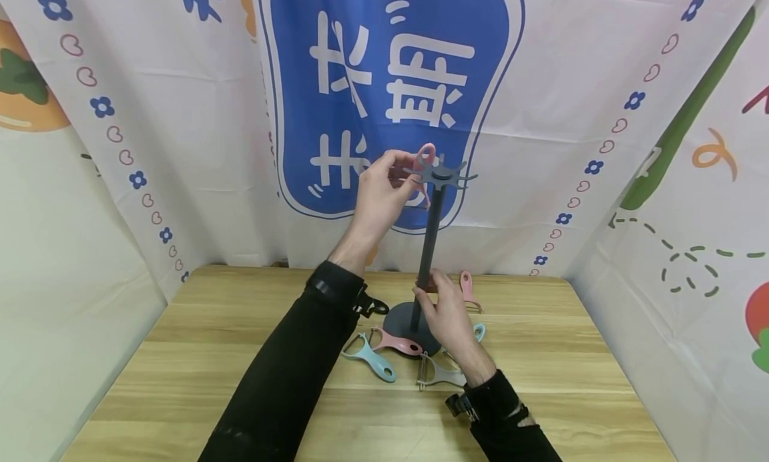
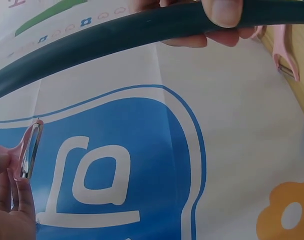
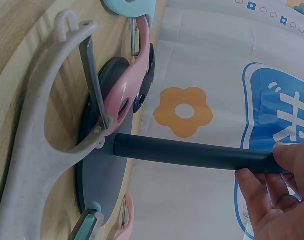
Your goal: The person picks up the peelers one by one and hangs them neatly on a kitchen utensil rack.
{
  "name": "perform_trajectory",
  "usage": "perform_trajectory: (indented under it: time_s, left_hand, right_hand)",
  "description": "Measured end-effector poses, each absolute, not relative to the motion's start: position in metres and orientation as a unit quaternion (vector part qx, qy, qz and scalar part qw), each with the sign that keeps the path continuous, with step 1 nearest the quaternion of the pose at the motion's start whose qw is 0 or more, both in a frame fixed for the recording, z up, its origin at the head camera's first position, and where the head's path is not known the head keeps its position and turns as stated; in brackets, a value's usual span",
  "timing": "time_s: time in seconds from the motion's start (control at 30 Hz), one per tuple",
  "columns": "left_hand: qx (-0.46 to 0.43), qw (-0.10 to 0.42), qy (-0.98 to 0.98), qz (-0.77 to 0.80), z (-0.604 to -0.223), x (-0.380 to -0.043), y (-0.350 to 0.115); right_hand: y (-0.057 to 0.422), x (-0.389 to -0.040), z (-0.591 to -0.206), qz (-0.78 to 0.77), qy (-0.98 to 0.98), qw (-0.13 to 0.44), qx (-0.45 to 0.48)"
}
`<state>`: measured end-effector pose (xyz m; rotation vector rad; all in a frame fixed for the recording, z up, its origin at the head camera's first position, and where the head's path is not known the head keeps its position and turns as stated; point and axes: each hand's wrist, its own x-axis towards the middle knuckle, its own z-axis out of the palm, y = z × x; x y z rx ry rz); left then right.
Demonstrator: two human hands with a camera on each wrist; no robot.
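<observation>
My left hand point(image 1: 384, 185) pinches a pink peeler point(image 1: 425, 153) by its handle, right at the hooks point(image 1: 447, 175) on top of a dark grey stand. The peeler's metal blade faces down in the left wrist view, where its head point(image 2: 34, 145) shows above my fingers. Lower down, my right hand point(image 1: 447, 315) grips the stand's pole point(image 1: 430, 238) between thumb and fingers. The pole rises from a round base point(image 1: 401, 318) on the table and leans slightly in the head view. Several peelers lie about the base.
Left of the base are a light blue peeler point(image 1: 374, 362), a pink one point(image 1: 396, 342) and a black handle point(image 1: 377, 307). A grey peeler point(image 1: 444, 375) lies in front, another pink one point(image 1: 466, 287) behind. Printed cloth point(image 1: 210, 148) hangs past the wooden table's point(image 1: 228, 355) far edge.
</observation>
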<state>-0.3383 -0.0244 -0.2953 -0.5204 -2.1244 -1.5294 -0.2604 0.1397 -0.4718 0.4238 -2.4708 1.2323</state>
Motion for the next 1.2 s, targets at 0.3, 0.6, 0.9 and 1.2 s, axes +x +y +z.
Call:
perform_trajectory:
  time_s: [0.3, 0.6, 0.9, 1.2]
  left_hand:
    - [-0.188, 0.231, -0.772, -0.562, -0.292, -0.34, -0.017]
    - [-0.204, 0.234, -0.753, -0.58, -0.293, -0.337, -0.014]
    - [-0.217, 0.238, -0.754, -0.572, -0.298, -0.335, -0.014]
    - [-0.233, 0.23, -0.746, -0.579, -0.307, -0.331, -0.015]
  right_hand:
    - [0.14, -0.261, -0.472, 0.435, -0.872, 0.171, 0.146]
    - [0.139, -0.259, -0.472, 0.437, -0.871, 0.174, 0.143]
    - [0.139, -0.26, -0.473, 0.436, -0.869, 0.181, 0.148]
    - [0.139, -0.26, -0.472, 0.437, -0.868, 0.18, 0.15]
